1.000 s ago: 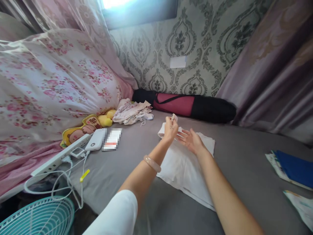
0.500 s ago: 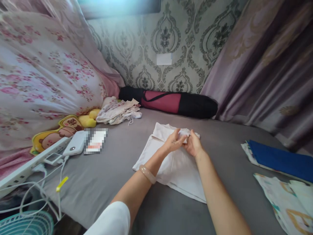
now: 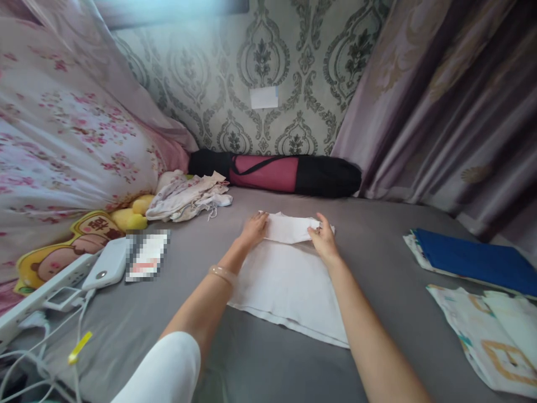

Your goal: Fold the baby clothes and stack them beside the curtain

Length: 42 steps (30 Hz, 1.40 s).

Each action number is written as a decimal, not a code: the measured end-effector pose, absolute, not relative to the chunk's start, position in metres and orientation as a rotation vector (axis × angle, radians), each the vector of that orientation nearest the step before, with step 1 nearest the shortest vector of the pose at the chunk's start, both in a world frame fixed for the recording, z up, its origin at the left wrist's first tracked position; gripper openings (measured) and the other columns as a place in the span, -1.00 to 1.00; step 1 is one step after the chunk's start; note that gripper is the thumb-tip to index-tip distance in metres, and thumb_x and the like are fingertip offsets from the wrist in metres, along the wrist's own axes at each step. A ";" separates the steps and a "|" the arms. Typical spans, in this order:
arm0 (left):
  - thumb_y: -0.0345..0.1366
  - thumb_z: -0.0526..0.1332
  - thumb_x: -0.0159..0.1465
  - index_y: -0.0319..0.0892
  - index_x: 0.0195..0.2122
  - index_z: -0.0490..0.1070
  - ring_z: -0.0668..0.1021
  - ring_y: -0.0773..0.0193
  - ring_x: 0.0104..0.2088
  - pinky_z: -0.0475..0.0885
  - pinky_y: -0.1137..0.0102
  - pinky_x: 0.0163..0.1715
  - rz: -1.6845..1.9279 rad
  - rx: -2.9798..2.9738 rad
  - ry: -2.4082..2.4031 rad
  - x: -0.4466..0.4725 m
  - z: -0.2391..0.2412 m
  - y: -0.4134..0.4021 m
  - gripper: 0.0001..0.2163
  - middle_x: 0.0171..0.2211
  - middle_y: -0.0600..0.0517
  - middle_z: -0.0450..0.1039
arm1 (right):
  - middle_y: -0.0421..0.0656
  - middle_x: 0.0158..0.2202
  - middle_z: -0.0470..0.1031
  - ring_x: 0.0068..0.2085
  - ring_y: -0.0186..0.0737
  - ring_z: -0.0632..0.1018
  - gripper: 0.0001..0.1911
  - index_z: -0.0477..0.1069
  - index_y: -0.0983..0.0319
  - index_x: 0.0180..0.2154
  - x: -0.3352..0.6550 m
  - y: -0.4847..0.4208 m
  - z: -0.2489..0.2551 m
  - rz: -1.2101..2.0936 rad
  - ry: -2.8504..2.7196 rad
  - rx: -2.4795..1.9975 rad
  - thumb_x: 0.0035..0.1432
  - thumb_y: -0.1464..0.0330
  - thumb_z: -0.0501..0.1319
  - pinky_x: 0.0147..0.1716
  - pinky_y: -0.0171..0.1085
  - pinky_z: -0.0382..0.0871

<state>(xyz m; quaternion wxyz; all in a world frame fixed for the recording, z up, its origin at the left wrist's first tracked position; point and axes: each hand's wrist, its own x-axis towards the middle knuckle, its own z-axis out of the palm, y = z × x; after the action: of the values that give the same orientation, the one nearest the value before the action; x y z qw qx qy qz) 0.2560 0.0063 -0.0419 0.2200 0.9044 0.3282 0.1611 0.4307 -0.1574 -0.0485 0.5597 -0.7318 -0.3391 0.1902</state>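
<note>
A white garment (image 3: 289,280) lies flat on the grey sheet in front of me, its wide hem towards me. Its far edge is turned over into a narrow band. My left hand (image 3: 255,229) has its fingers closed over the left end of that band, the thumb partly hidden. At the band's right end my right hand (image 3: 323,238) pinches the fabric between thumb and fingers. Which kind of garment it is, I cannot tell.
A black and red long bag (image 3: 268,172) lies along the wall. Crumpled clothes (image 3: 188,196) and a power strip (image 3: 46,294) with cables are on the left. Folded blue cloth (image 3: 478,260) and printed cloth (image 3: 482,336) lie on the right.
My hands have moved apart, the left one going left to the band's other end. The folded band now lies straighter between them. The view has shifted slightly right.
</note>
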 end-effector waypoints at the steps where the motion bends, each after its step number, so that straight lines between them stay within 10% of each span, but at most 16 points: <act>1: -0.38 -0.06 0.34 -0.27 0.19 0.23 0.16 0.11 0.31 0.06 0.20 0.26 0.407 2.554 0.907 0.257 -0.046 0.005 -0.60 0.27 -0.18 0.17 | -0.06 -0.08 0.50 -0.13 -0.11 0.54 -0.28 -0.03 0.22 0.32 0.431 -0.159 -0.048 0.388 -0.837 -1.786 0.13 0.33 0.05 -0.10 -0.15 0.43; 10: -0.08 -0.26 0.40 -0.23 0.32 0.02 0.00 0.00 0.35 -0.07 0.03 0.26 0.149 2.710 1.000 0.252 -0.059 0.009 -0.46 0.36 -0.16 -0.07 | -0.03 -0.03 0.51 0.01 -0.13 0.48 -0.59 0.47 0.28 -0.04 0.429 -0.165 -0.050 0.129 -1.105 -2.139 0.19 0.46 -0.04 0.05 -0.24 0.26; 19: -0.08 -0.25 0.40 -0.17 0.32 0.03 0.00 0.05 0.36 -0.09 0.03 0.26 0.142 2.699 1.039 0.252 -0.057 0.004 -0.48 0.37 -0.15 -0.10 | -0.03 0.18 0.34 0.17 -0.15 0.34 -0.46 0.40 0.27 0.10 0.419 -0.177 -0.051 -0.033 -1.301 -2.379 0.21 0.60 -0.14 0.19 -0.22 0.05; 32: -0.10 -0.09 0.35 -0.27 0.33 -0.04 0.08 -0.05 0.33 0.09 0.12 0.22 0.043 2.705 0.991 0.197 -0.030 -0.053 -0.43 0.36 -0.27 -0.13 | 0.03 0.37 -0.06 0.37 -0.08 -0.09 -0.37 0.02 0.46 0.31 0.401 -0.154 -0.031 -0.077 -1.625 -2.430 0.36 0.21 -0.17 0.30 -0.14 -0.30; 42: -0.13 -0.11 0.38 -0.26 0.30 0.04 -0.07 0.00 0.36 -0.04 0.08 0.28 -0.004 2.682 0.952 0.175 -0.036 -0.088 -0.49 0.37 -0.23 -0.15 | 0.05 0.38 -0.11 0.36 -0.07 -0.05 -0.32 -0.03 0.48 0.32 0.406 -0.147 -0.042 0.221 -1.625 -2.585 0.36 0.15 -0.24 0.29 -0.12 -0.23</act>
<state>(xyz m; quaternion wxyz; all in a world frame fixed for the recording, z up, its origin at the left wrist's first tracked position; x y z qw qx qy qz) 0.1745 -0.0878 -0.0359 0.1470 0.9321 0.3310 -0.0014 0.4060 -0.1473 -0.0418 0.0403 -0.8437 -0.5304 0.0721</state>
